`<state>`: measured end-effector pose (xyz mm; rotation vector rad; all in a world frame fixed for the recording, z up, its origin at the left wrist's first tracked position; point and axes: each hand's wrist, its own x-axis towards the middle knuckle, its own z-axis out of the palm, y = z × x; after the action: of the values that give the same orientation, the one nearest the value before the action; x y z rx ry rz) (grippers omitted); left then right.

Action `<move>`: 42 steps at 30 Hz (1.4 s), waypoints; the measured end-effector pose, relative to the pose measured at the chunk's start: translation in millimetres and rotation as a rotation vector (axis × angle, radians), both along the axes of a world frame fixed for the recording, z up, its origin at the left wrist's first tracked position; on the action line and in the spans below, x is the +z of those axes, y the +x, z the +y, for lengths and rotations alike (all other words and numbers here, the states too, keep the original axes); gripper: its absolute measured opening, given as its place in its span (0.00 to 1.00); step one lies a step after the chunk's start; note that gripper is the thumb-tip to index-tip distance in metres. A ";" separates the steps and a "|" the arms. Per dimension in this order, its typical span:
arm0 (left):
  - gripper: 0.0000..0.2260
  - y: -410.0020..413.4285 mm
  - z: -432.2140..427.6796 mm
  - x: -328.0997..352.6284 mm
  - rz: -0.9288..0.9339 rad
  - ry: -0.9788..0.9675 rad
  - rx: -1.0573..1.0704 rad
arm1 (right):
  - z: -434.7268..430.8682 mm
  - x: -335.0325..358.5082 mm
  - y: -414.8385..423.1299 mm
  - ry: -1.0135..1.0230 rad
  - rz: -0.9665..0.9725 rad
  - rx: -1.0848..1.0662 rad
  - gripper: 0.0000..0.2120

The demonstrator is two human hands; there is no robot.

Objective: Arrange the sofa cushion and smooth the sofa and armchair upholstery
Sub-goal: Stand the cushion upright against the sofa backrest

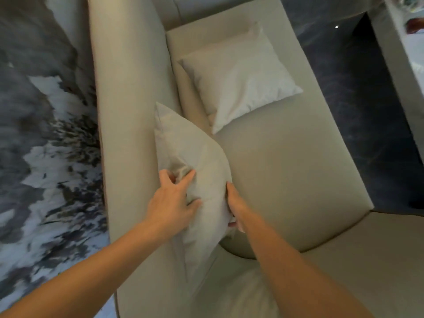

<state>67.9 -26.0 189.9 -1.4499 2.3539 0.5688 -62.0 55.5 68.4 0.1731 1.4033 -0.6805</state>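
Note:
A beige cushion (197,154) stands on edge against the backrest of the beige sofa (128,88). My left hand (172,200) pinches a fold of its fabric on the near face. My right hand (236,207) grips the cushion's right edge, fingers partly hidden behind it. A second, paler cushion (241,76) leans flat against the backrest farther along the seat (286,168).
A grey and white patterned wall (41,134) runs behind the sofa on the left. Dark floor (355,92) lies beyond the seat's front edge. A pale table (403,72) stands at the top right. Another cushion (234,292) lies near the bottom.

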 end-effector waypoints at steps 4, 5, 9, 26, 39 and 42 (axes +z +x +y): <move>0.17 -49.1 -22.4 9.2 -0.139 -0.203 -0.224 | 9.2 21.6 -43.5 -0.078 0.031 0.110 0.25; 0.16 -65.2 -31.9 11.6 -0.131 -0.163 -0.210 | 5.8 29.3 -59.9 -0.093 0.061 0.139 0.22; 0.12 -127.6 -89.6 8.2 -0.032 0.068 -0.033 | -43.2 53.3 -135.1 -0.135 0.267 0.214 0.18; 0.50 -222.7 -270.3 -266.9 0.657 0.426 0.807 | -264.9 -161.2 -220.3 -0.219 0.891 -0.191 0.42; 0.14 -243.6 -317.7 -79.4 0.432 -0.323 0.231 | -335.2 -40.8 -216.0 -0.172 0.237 -0.579 0.28; 0.15 -224.7 -341.6 -43.5 0.312 -0.447 0.123 | -367.7 -12.7 -176.0 -0.161 0.028 -0.547 0.17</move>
<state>-156.8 -367.6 146.4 -1.8180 2.7801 0.3268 -238.0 -312.3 55.6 0.4297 1.3265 -1.2458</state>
